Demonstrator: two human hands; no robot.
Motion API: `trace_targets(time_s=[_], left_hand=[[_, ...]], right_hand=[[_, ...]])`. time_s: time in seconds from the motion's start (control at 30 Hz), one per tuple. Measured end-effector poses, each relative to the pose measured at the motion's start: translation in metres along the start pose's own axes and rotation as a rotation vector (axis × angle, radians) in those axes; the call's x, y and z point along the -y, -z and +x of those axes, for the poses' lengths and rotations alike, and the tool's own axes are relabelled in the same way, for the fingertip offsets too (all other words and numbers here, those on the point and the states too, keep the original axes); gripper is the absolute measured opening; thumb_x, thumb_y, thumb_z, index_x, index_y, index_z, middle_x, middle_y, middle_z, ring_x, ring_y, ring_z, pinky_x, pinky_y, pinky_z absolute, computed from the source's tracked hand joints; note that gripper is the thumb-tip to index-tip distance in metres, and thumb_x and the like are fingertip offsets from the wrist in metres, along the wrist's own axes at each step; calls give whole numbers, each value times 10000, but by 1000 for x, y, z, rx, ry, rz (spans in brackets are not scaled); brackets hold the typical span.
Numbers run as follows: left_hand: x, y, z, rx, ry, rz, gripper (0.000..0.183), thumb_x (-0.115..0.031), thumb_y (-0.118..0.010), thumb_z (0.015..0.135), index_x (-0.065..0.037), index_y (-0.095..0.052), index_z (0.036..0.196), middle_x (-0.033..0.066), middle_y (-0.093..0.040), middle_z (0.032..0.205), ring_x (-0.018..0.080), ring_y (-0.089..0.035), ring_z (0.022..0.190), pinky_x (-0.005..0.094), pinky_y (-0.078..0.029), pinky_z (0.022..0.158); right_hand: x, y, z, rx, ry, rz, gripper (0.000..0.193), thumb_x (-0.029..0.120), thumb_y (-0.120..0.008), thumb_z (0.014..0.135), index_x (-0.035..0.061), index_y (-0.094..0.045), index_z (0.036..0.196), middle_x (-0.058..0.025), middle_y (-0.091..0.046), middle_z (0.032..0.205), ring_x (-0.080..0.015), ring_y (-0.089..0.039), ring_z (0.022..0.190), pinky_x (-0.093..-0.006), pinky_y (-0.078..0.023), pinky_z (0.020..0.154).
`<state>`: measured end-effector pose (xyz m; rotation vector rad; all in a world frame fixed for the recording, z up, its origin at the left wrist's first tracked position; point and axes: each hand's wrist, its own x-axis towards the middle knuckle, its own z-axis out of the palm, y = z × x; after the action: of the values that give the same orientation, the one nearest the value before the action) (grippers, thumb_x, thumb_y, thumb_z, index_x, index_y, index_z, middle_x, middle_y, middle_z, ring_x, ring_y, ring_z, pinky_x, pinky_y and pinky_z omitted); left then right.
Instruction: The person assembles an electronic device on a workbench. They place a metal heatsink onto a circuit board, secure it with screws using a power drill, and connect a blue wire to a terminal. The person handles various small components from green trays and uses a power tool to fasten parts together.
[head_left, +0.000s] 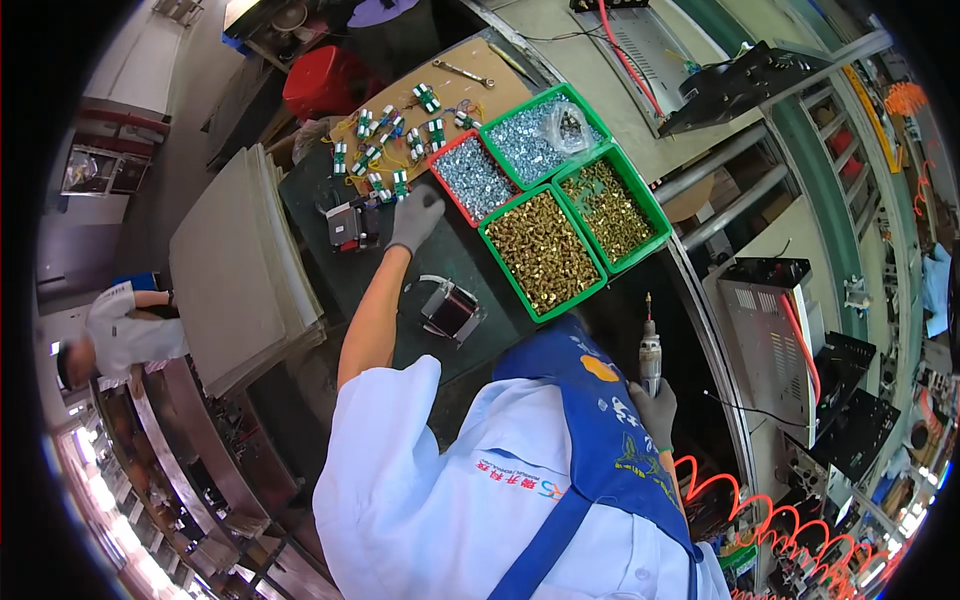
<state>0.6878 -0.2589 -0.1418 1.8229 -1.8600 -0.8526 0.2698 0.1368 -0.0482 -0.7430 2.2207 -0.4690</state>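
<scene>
My right hand [655, 412], in a grey glove, is wrapped round a silver air screwdriver [650, 360], its bit pointing away from me. My left hand [416, 219], gloved too, is over the dark bench mat with its fingers curled in; whatever they hold, if anything, is hidden. Just beyond it are several small green-and-white wired parts [400, 184]. A red bin [436, 163] of small silvery hardware is to its right. Left of the hand lies a black-and-red boxy part [350, 227], and a similar dark part with a metal frame [451, 311] is nearer me.
Green bins [573, 305] hold brass-coloured and silvery fasteners, with a plastic bag [570, 130] in one. A wrench [463, 73] lies on cardboard. Stacked grey sheets [230, 260] stand left. Metal casings [765, 345] line the right; a coiled orange hose [770, 515] trails lower right. Another person [130, 325] is far left.
</scene>
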Motion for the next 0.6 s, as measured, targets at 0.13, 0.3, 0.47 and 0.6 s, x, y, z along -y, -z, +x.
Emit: trace_targets(time_s=[0.13, 0.3, 0.47, 0.6], left_hand=[[-21, 5, 18, -1, -100, 82, 391, -248, -684, 850, -45, -653, 1183, 211, -722, 1057, 377, -696, 1000, 456, -552, 894], [-47, 27, -42, 105, -517, 296, 394, -166, -649, 840, -47, -630, 1215, 202, -690, 1035, 399, -671, 973, 493, -543, 861], [-62, 34, -155, 593, -769, 785, 538, -116, -655, 769, -77, -573, 1300, 154, -581, 1295, 323, -505, 1307, 501, -385, 1113], [-17, 0, -181, 491, -791, 862, 504, -175, -644, 853, -82, -552, 1340, 168, -537, 1370, 336, -430, 1399, 542, -310, 1178]], right_hand=[[6, -2, 2, 21, 29, -3, 406, 335, -767, 788, -24, -669, 948, -189, -695, 813, -299, -698, 765, -422, -519, 728], [6, -6, -1, 17, 45, -21, 387, 312, -771, 798, -23, -676, 967, -172, -696, 808, -259, -694, 766, -405, -519, 727], [-1, -11, 5, 43, -32, 90, 351, 296, -772, 795, -19, -627, 855, -105, -637, 721, -171, -603, 671, -376, -483, 654], [11, -11, 8, 101, -15, 104, 353, 294, -766, 793, -22, -625, 866, -102, -629, 717, -167, -594, 664, -375, -482, 649]])
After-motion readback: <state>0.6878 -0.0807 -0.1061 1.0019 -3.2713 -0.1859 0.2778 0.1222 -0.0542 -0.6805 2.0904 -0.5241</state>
